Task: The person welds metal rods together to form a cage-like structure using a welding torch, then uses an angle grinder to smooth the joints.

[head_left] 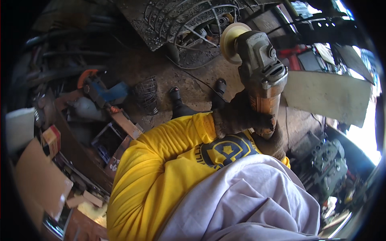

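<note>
An angle grinder (263,76) with a worn grey metal head and an orange-brown body is held up in front of my chest. Its pale round disc (235,42) points up and away, touching nothing. My left hand (237,116), in a dark dirty work glove, wraps round the grinder's body from the left. At the tool's rear end is my right hand (275,142), gloved too and closed round it. Part of that hand is hidden behind the grinder.
A curved wire cage (193,24) lies on a dark metal plate ahead. A blue and orange tool (104,90) stands left, near cardboard (42,178). A pale board (327,94) and a greasy machine part (327,164) are right. A thin cable (197,82) crosses the floor by my sandalled feet.
</note>
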The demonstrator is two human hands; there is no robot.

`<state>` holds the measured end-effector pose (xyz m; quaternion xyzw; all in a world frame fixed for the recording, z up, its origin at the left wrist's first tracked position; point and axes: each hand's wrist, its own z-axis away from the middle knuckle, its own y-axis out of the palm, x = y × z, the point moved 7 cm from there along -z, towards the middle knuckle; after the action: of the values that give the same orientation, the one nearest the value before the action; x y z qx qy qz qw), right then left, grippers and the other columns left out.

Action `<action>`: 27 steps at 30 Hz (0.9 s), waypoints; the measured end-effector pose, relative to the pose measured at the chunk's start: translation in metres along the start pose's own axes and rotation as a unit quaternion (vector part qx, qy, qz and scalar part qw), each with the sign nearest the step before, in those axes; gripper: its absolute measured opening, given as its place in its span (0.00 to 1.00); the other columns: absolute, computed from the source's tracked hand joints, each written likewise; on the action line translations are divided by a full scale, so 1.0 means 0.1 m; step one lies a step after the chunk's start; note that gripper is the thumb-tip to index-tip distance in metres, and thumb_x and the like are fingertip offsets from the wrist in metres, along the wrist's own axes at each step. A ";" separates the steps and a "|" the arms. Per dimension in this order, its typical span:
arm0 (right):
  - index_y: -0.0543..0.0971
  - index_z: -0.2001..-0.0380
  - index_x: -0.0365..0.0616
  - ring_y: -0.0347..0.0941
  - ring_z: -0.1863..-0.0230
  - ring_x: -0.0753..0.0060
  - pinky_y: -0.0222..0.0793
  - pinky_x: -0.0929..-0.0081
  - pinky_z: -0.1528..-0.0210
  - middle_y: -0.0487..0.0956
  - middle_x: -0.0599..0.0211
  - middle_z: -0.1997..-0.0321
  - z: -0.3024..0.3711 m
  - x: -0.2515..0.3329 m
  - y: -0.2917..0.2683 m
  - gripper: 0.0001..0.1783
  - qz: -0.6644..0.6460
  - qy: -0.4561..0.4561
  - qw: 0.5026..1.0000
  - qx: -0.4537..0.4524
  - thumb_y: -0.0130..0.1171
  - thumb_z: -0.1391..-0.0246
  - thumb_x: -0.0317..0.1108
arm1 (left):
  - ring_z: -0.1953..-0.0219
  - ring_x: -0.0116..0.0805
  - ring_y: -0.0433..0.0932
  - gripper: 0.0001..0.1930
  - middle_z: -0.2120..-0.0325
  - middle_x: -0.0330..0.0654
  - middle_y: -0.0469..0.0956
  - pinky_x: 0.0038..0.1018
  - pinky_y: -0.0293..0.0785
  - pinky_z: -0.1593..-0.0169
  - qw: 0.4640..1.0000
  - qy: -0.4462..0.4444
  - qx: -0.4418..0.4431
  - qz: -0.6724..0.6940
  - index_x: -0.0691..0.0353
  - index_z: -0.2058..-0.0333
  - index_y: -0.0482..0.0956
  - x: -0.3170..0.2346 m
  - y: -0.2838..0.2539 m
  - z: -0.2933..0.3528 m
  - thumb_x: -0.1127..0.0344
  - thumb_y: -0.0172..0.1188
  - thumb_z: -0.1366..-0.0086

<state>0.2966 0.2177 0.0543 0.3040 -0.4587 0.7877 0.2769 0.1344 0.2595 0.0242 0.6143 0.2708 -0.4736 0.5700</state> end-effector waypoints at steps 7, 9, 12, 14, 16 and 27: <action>0.72 0.41 0.38 0.78 0.47 0.65 0.72 0.67 0.43 0.81 0.55 0.47 -0.58 -0.33 -0.70 0.36 -0.065 -0.039 0.993 0.089 0.72 0.56 0.24 | 0.52 0.35 0.79 0.32 0.54 0.43 0.78 0.34 0.76 0.45 0.992 -0.035 -0.090 0.083 0.61 0.46 0.70 0.25 0.46 -0.66 0.58 0.73 0.47; 0.72 0.41 0.38 0.79 0.47 0.63 0.73 0.67 0.44 0.81 0.53 0.48 -0.68 -0.38 -0.83 0.36 -0.048 -0.070 0.991 0.100 0.73 0.56 0.26 | 0.52 0.35 0.79 0.32 0.54 0.43 0.78 0.33 0.76 0.45 0.990 -0.014 -0.119 0.068 0.61 0.46 0.70 0.23 0.54 -0.74 0.58 0.73 0.46; 0.72 0.42 0.38 0.80 0.47 0.61 0.73 0.67 0.45 0.82 0.51 0.48 -0.82 -0.46 -1.11 0.37 -0.022 -0.088 0.990 0.107 0.73 0.57 0.28 | 0.52 0.36 0.79 0.31 0.53 0.43 0.78 0.34 0.77 0.45 0.993 -0.006 -0.103 0.053 0.61 0.46 0.70 0.21 0.70 -0.96 0.59 0.73 0.45; 0.72 0.42 0.37 0.80 0.46 0.60 0.73 0.67 0.45 0.82 0.50 0.49 -0.88 -0.42 -1.19 0.37 -0.021 -0.073 0.991 0.107 0.74 0.57 0.29 | 0.52 0.36 0.79 0.31 0.53 0.44 0.78 0.34 0.77 0.45 0.993 -0.020 -0.094 0.071 0.61 0.46 0.70 0.26 0.75 -1.05 0.60 0.73 0.45; 0.72 0.41 0.38 0.79 0.45 0.59 0.73 0.67 0.45 0.82 0.50 0.49 -0.92 -0.48 -1.25 0.37 -0.029 -0.039 0.992 0.113 0.73 0.57 0.30 | 0.52 0.36 0.79 0.30 0.53 0.44 0.78 0.34 0.77 0.45 0.991 -0.036 -0.082 0.102 0.62 0.46 0.70 0.32 0.78 -1.15 0.60 0.73 0.45; 0.71 0.41 0.39 0.79 0.46 0.60 0.72 0.64 0.44 0.81 0.51 0.48 -1.25 -0.29 -1.18 0.36 0.056 0.005 0.988 0.147 0.67 0.57 0.27 | 0.54 0.37 0.80 0.26 0.56 0.45 0.79 0.34 0.77 0.47 0.940 -0.062 -0.173 0.288 0.65 0.50 0.74 0.64 0.47 -1.29 0.63 0.72 0.45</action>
<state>0.3721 0.3754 0.0494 0.3113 -0.3534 0.8622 0.1866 0.2371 0.3602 -0.0248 0.5275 0.1242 -0.2720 0.7952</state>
